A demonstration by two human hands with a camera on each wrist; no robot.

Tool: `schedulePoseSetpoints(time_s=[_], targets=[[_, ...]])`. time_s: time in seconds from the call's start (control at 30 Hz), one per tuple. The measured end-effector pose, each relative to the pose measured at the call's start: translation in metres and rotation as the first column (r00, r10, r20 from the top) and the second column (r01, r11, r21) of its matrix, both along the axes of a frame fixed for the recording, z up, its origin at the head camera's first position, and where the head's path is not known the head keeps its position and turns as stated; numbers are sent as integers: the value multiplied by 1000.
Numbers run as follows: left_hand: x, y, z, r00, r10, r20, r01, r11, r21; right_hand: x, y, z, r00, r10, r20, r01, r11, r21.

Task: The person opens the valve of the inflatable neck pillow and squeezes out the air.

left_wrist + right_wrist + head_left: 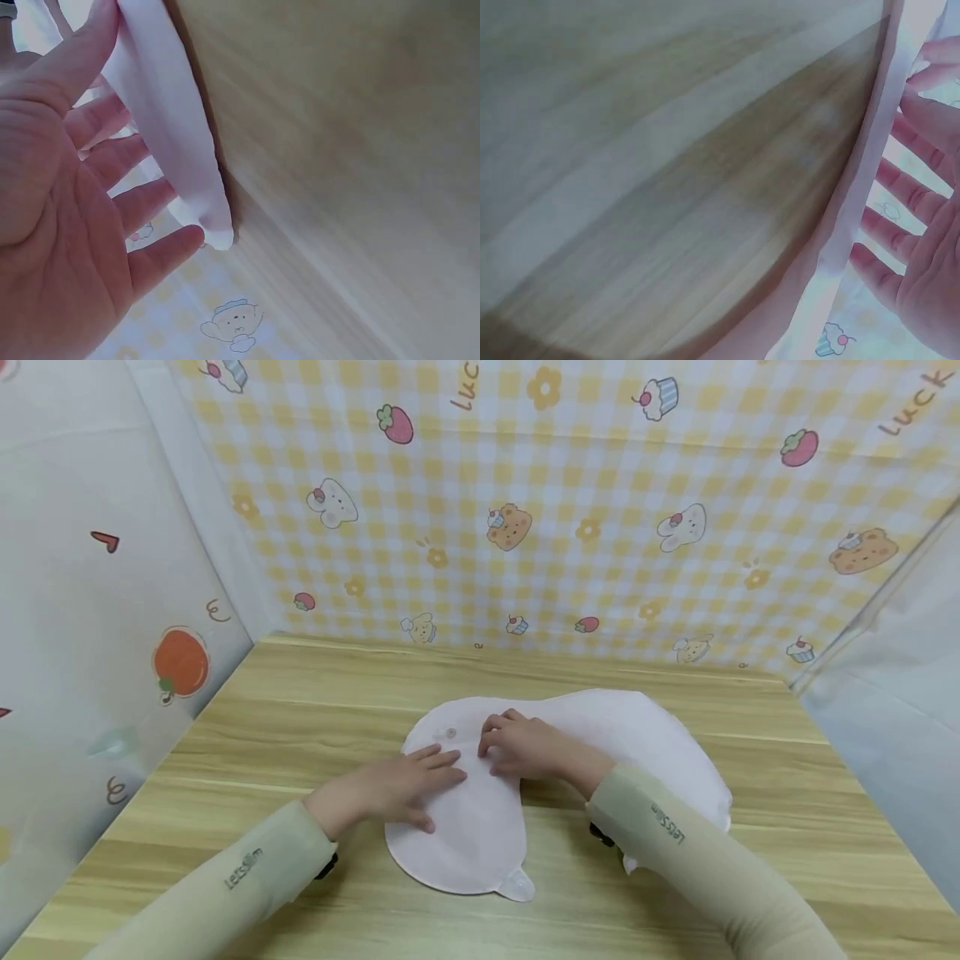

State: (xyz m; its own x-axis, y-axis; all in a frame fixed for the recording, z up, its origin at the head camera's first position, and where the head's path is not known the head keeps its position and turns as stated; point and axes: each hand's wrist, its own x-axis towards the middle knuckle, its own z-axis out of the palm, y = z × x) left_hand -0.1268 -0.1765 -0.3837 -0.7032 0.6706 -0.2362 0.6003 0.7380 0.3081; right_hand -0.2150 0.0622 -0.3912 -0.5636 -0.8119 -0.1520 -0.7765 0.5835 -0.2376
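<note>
A pale pink, flat-looking inflatable neck pillow [480, 827] lies curved on the wooden table, its two arms bending toward the near side. A small clear valve [451, 733] sits on its upper left part, and a translucent tab [517, 885] sticks out at the left arm's tip. My left hand [401, 787] rests with spread fingers on the left arm of the pillow. Near the middle of the curve, my right hand [528, 747] touches the surface with slightly bent fingers. The right wrist view has the right fingers [909, 191] fairly straight along the pillow's edge.
The wooden table [300, 718] reaches back to a yellow checked cloth wall [555, 468] with cartoon prints. White printed sheeting [82, 627] hangs on the left, and another pale sheet [892, 627] closes off the right.
</note>
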Motion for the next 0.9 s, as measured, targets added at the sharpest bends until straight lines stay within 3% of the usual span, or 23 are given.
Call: schedulePoseSetpoints(time_s=[0.23, 0.43, 0.73, 0.9], targets=[[-8, -1, 3, 995, 73, 63, -71, 997, -36, -6, -9, -5, 997, -76, 4, 76, 997, 30], [-8, -6, 5, 987, 137, 86, -132, 990, -58, -10, -12, -7, 997, -77, 9, 77, 997, 11], [-11, -9, 3, 984, 159, 85, -153, 985, -73, -22, -16, -11, 983, -149, 108, 146, 989, 36], [-11, -10, 2, 982, 162, 97, -157, 986, -55, -27, -19, -6, 978, -147, 151, 136, 987, 82]])
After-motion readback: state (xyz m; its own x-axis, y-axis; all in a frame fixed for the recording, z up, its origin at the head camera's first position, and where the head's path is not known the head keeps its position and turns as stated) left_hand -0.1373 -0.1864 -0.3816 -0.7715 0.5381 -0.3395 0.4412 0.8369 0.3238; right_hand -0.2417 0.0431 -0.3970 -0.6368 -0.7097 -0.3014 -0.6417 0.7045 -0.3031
